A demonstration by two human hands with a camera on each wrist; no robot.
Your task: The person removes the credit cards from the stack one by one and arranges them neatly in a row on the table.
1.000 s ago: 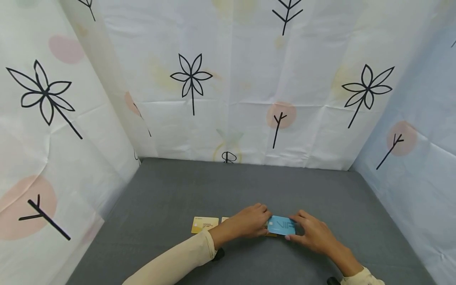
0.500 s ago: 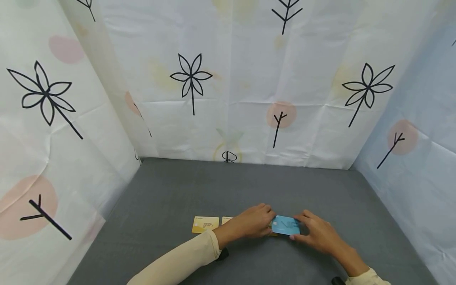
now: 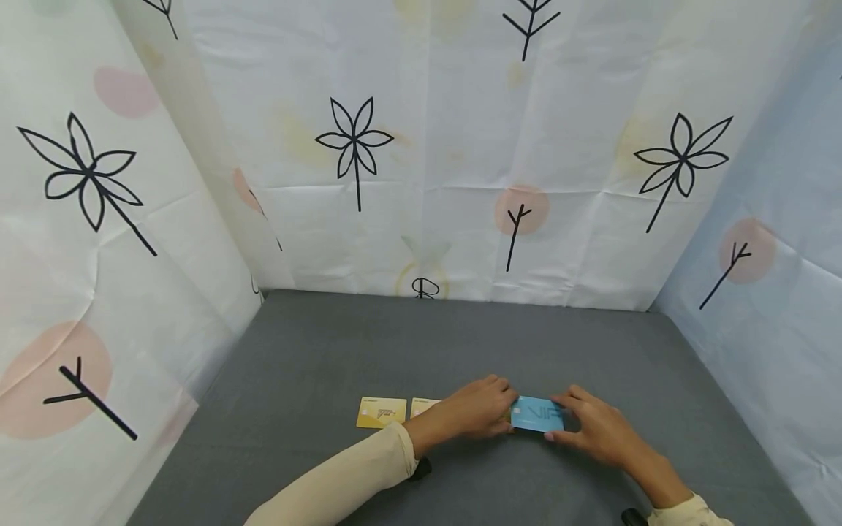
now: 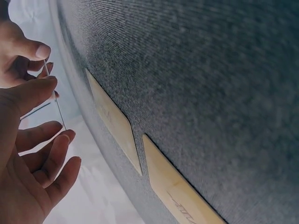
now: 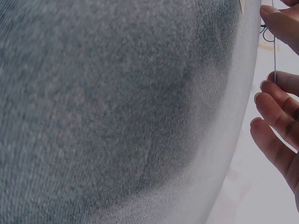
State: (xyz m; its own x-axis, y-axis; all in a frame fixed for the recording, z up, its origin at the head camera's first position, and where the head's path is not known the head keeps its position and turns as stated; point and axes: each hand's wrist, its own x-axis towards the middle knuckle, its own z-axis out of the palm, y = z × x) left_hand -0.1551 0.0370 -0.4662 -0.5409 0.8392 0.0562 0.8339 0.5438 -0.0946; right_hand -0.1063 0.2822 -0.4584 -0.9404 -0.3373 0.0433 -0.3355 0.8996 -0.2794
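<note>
A light blue card point(image 3: 538, 414) with VIP lettering is held up between the two hands above the grey table. My left hand point(image 3: 483, 409) pinches its left side with thumb and fingertips. At the opposite side, my right hand point(image 3: 595, 431) grips it between thumb and fingers. Both wrist views show the card point(image 4: 60, 112) nearly edge-on, as a thin line. To the left lie a yellow card point(image 3: 381, 413) and a second yellow card point(image 3: 423, 405), partly hidden by my left arm. In the left wrist view, two yellow cards point(image 4: 112, 121) lie flat, side by side.
A grey cloth point(image 3: 316, 343) covers the table. White patterned fabric point(image 3: 427, 146) walls its back and both sides. A black strap part point(image 3: 419, 469) shows at my left wrist. A sliver of a pale card point(image 5: 242, 5) shows at the top of the right wrist view.
Both hands and the blue card have moved a little to the right together. The yellow card at the left stays put on the table, and the hold on the blue card looks the same.
</note>
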